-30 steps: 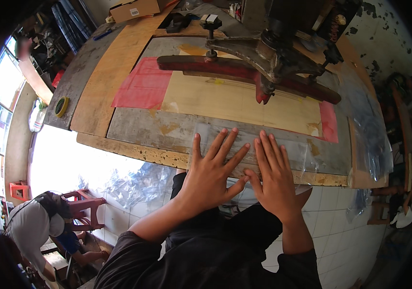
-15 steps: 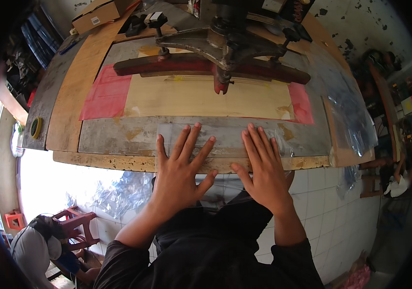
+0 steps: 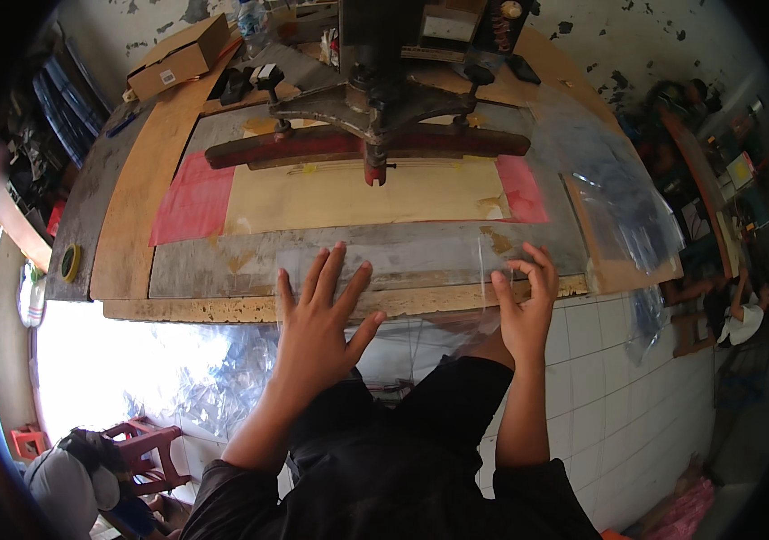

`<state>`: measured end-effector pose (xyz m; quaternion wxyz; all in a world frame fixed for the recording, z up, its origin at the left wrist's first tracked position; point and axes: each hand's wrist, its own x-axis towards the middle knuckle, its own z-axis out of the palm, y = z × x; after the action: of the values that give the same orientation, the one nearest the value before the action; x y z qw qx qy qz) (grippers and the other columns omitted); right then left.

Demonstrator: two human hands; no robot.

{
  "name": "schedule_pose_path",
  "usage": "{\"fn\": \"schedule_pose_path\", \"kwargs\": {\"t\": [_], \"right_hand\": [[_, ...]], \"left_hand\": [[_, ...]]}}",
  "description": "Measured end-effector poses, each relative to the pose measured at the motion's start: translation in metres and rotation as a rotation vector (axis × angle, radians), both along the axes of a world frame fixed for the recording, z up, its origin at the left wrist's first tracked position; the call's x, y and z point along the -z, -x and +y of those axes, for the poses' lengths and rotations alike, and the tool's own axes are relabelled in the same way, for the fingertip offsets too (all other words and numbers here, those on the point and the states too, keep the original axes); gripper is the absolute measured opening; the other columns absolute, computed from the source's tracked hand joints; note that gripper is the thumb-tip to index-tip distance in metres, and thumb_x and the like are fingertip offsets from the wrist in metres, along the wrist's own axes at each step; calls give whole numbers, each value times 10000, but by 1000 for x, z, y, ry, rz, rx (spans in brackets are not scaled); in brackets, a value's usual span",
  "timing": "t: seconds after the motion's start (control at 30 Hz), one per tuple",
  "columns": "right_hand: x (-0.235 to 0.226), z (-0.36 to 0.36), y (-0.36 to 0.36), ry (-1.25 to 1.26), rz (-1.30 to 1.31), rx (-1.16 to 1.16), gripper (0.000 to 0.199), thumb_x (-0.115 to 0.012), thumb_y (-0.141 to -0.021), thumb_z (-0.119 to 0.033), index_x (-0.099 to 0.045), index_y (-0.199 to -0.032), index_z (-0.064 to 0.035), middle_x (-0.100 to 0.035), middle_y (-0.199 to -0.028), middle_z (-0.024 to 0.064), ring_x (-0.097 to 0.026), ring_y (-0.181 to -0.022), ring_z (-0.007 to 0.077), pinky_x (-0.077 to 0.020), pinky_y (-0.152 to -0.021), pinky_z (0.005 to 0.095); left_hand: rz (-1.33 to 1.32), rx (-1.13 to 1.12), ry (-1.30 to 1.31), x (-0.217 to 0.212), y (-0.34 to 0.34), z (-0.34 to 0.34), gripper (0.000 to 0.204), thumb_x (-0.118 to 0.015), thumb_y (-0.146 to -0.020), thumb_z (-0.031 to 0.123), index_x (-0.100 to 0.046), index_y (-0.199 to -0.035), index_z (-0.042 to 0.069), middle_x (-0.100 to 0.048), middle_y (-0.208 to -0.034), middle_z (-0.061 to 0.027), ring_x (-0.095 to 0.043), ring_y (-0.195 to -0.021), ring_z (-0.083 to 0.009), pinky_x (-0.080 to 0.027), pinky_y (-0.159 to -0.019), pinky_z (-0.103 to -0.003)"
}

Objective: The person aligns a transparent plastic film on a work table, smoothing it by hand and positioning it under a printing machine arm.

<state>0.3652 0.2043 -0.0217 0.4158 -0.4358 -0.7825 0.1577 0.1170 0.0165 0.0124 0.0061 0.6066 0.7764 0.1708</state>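
A clear plastic sheet or bag (image 3: pixel 429 261) lies on the grey board at the table's front and hangs over the edge. My left hand (image 3: pixel 317 328) rests flat on its left part, fingers spread. Beside the sheet's right edge, my right hand (image 3: pixel 526 310) is raised with fingers loosely bent and thumb apart; nothing shows clearly in it. Farther back is a cream panel (image 3: pixel 312 198) with pink ends (image 3: pixel 191 200). Over it stands a press-like metal frame (image 3: pixel 366 117) with a long red-brown bar (image 3: pixel 438 141).
Bundled clear plastic (image 3: pixel 627 211) covers the table's right side. A cardboard box (image 3: pixel 179 58) stands at the back left, and a yellow tape roll (image 3: pixel 70 263) at the left edge. Crumpled plastic (image 3: pixel 213 378) lies below. Other people are at lower left and far right; a red stool (image 3: pixel 150 450) stands nearby.
My right hand has lifted off the sheet and moved right, its fingers bending from flat. My left hand stays spread on the sheet. The whole view has shifted slightly.
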Motion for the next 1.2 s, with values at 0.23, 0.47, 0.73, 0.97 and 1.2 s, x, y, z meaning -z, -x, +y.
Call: {"fn": "schedule_pose_path", "kwargs": {"t": [0.23,0.47,0.73,0.97,1.2], "right_hand": [[-44,-42,0,421,679,-605,227,-840,-953,-57,-671,-1095,-5,-727,-1079,84,-709,-989,147,-563,-896,314],[-94,-91,29,114,298,-787,370,-923,-759,59,-762,-1080,-30,-762,-926,85,-738,-845,176,-557,-740,291],[-99,-101,26,165,229,-778,299,-872,-817,79,-743,-1074,-5,-806,-989,109,-787,-910,221,-604,-791,318],[-97,-103,29,169,247,-726,370,-928,-792,41,-744,-1111,3,-824,-937,111,-756,-843,153,-568,-770,263],[-101,-104,32,87,220,-716,376,-943,-781,-11,-763,-1109,-35,-835,-935,71,-743,-811,140,-500,-795,296]], "left_hand": [[9,-195,-316,-43,-23,-51,949,-814,-917,491,-377,-1660,95,-294,-1723,-270,-341,-1579,-445,-196,-1284,-657],[-208,217,-487,-71,-32,-45,617,-905,-847,396,-706,-1350,100,-735,-1294,-81,-668,-1258,-275,-342,-1223,-535],[-413,419,-565,-53,-30,-32,318,-883,-840,164,-782,-1136,105,-788,-1016,-17,-742,-876,-214,-544,-766,-347],[-434,424,-634,-43,-26,-32,282,-882,-836,100,-768,-1093,74,-793,-1008,-40,-752,-852,-226,-554,-739,-349],[-443,428,-684,-35,-23,-33,264,-878,-828,65,-747,-1058,71,-793,-1011,-44,-759,-846,-226,-557,-712,-340]]}}
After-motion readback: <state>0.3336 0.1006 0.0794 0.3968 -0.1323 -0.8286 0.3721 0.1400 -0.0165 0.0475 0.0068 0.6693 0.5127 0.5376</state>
